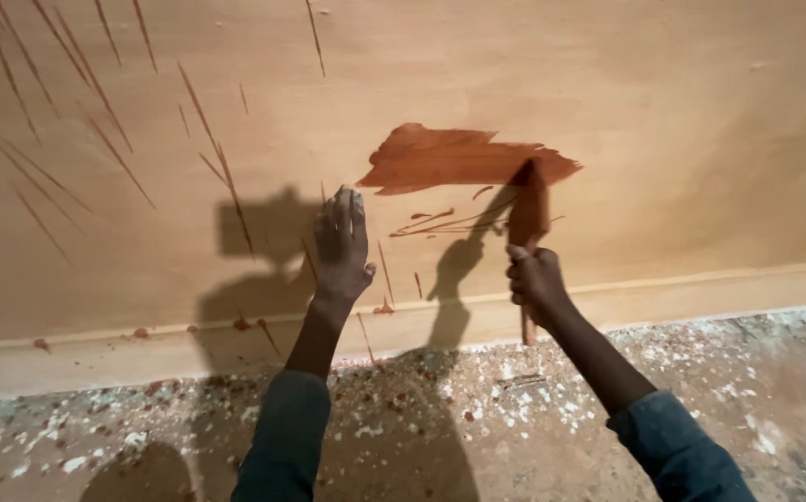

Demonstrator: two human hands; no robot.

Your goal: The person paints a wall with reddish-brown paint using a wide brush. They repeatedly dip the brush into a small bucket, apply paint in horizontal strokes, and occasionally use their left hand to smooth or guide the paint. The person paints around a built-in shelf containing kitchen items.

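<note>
The right hand is clenched round the handle of a brush, whose stained head presses against the wall at the lower right edge of a wet red-brown patch. The left hand is released, lying flat and spread on the wall, left of and below the patch, gripping nothing. The step in hand looks like the early spreading of stain: only this one patch is filled, with thin streaks beneath it and long drips further left. A further stroke would seem to call for steady pressure and overlap with the wet edge, so no bare strip stays between passes. The brush's long axis runs nearly upright, tilted slightly, head pointing up to the patch, handle end down toward the spattered floor.
</note>
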